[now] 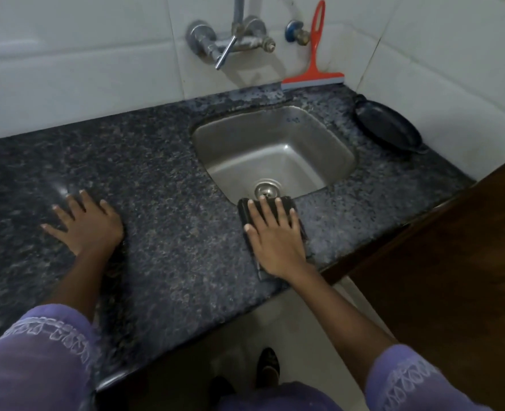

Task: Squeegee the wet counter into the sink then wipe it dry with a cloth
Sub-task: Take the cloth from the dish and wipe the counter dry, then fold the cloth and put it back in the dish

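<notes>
A dark folded cloth [247, 213] lies on the speckled granite counter [171, 203] at the near rim of the steel sink [275, 149]. My right hand [275, 235] presses flat on the cloth with fingers spread, fingertips reaching the sink's edge. My left hand [86, 222] rests flat on the bare counter to the left, fingers apart, holding nothing. The orange squeegee [315, 54] leans upright against the white tiled wall behind the sink, blade down on the counter.
A chrome wall tap [230, 40] hangs above the sink, with a blue-handled valve [295, 32] beside it. A black flat pan [389, 127] lies on the counter at the right wall. A dark wooden panel [453, 277] borders the counter's right end.
</notes>
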